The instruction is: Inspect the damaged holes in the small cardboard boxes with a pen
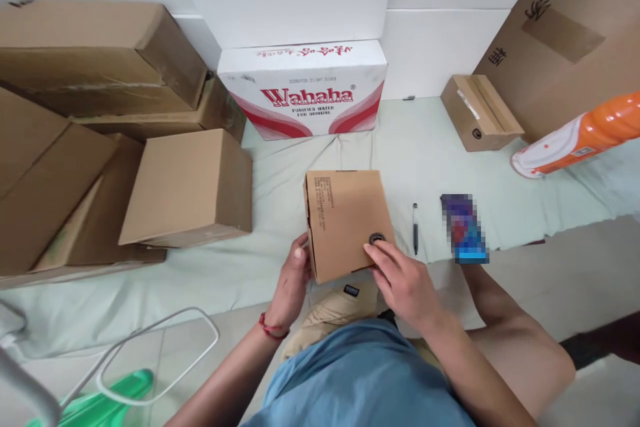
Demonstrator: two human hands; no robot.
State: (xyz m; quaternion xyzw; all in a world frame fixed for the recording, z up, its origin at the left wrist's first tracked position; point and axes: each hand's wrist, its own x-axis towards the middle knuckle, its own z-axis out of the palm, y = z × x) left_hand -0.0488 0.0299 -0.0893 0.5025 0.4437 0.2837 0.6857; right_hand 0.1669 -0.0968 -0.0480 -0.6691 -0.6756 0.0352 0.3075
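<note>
A pale green cloth (410, 153) is spread beneath most of the things. At the far side, a white and red water carton (307, 90) is stood against the wall. On the left, brown cartons (75, 23) are stacked, with a square carton (173, 187) set in front of them. On the right, a small carton (480, 113) is placed against a large carton (560, 33), and an orange and white bottle (580, 133) is seen close by. Just beside the right of the box (345, 207), a pen (415, 230) is laid, and beyond it a phone (465, 230) with its screen blurred out. Nothing is seen standing between the hands and the box, which is held in the middle, at the cloth's near edge. Its left side, by the near corner, is gripped by the left hand (294, 273), the fingertips being partly hidden. Its near right corner is touched by the bent fingers of the right hand (407, 283), beside a round black mark; the thumb is hidden, so whether that corner is gripped cannot be told
</note>
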